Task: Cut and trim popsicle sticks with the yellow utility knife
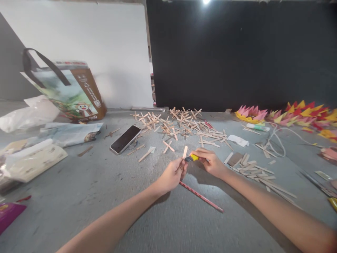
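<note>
My left hand [172, 174] is closed around a wooden craft stick [185, 151], whose rounded end points up out of the fingers. My right hand [212, 162] grips a yellow and black utility knife [194, 157], its dark front end against the stick beside my left fingertips. The blade itself is too small to make out. Below both hands a red patterned pencil [201, 196] lies slanted on the grey table. Just beyond them rests a cross of two sticks [169, 146].
Many stick crosses [168, 123] are heaped at the back. Loose sticks [255, 168] lie to the right, near scissors [319, 184]. A phone [125, 139] and a shopping bag [76, 91] are left. Colourful folded-paper pieces [302, 114] and a white cable [283, 144] lie at the right.
</note>
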The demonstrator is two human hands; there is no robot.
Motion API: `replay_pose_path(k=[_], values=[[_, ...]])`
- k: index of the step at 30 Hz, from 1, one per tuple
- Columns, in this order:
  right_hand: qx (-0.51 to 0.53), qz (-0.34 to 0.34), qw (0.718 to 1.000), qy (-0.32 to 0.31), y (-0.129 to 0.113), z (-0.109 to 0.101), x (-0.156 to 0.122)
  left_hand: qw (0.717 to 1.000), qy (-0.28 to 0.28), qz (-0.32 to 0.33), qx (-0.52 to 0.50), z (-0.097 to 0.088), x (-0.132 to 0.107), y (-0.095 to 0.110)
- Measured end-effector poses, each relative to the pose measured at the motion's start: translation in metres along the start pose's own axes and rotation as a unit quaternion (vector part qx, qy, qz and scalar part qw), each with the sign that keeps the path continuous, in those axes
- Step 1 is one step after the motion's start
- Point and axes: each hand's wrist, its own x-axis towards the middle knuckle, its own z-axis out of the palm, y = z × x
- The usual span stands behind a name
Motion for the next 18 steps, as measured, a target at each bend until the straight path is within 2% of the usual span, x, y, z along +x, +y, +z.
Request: replay_pose_path(k=[11, 18], values=[[0.012, 0.007, 1.000, -0.007, 0.0013, 0.0001, -0.0008, 1.000, -0.006, 0.004, 0.027, 0.0015, -0.0012, 0.0026], [0.011, 0.005, 1.000, 0.000, 0.0000, -0.0044, -0.0011, 1.000, -0.008, 0.017, -0.023, -0.0009, -0.0019, 0.0015]])
